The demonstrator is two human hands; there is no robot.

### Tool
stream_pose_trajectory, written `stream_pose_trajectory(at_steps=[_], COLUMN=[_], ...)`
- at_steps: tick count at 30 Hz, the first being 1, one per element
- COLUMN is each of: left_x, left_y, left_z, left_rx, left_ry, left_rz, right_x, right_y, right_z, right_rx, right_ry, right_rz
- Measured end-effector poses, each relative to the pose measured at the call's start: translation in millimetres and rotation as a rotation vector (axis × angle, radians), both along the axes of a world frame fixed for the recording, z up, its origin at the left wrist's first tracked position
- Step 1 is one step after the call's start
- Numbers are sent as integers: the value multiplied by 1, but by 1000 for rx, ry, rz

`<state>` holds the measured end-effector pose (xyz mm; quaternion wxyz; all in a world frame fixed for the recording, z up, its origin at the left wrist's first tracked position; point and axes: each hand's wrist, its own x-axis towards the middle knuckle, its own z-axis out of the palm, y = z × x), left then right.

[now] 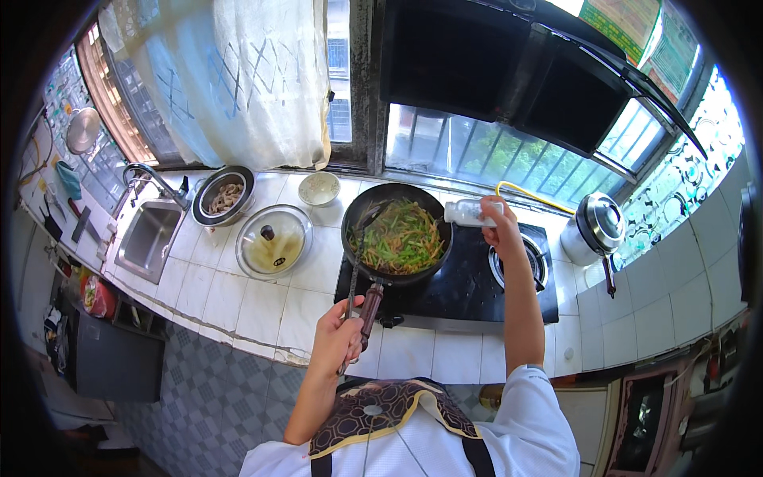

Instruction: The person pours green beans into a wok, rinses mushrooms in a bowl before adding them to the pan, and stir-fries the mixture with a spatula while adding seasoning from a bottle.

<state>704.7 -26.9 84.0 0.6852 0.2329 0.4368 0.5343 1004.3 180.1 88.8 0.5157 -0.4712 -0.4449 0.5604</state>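
Observation:
My left hand (343,334) is closed around the metal handle of a cooking spatula (354,280), beside the wooden handle of a dark wok (372,307). The spatula's head rests in the left part of the wok, among green and orange shredded vegetables (402,235). The wok stands on the left burner of a black gas stove (465,286). In my right hand (503,223) is a small clear bottle (468,213), held on its side with its neck towards the wok's right rim. Whether anything comes out of it cannot be told.
Left of the stove are a glass lid (274,241) over yellowish contents, a patterned bowl (319,188), a pot with meat pieces (226,200) and a steel sink (149,238). A lidded pressure cooker (596,229) stands at right. The range hood (506,65) hangs above the window sill.

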Motion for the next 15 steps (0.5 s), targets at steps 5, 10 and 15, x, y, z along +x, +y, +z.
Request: stream_pose_trajectory(at_steps=[5, 10, 15], left_x=[-8, -15, -17], left_y=[7, 16, 30], left_z=[-4, -1, -6], left_rx=[-1, -10, -27], left_ry=[42, 54, 7], left_rz=[2, -20, -29], right_x=[2, 7, 14], right_y=[7, 21, 35], right_z=[-4, -19, -27], right_rx=[-43, -70, -93], right_ry=[15, -104, 72], right_rz=[-40, -95, -76])
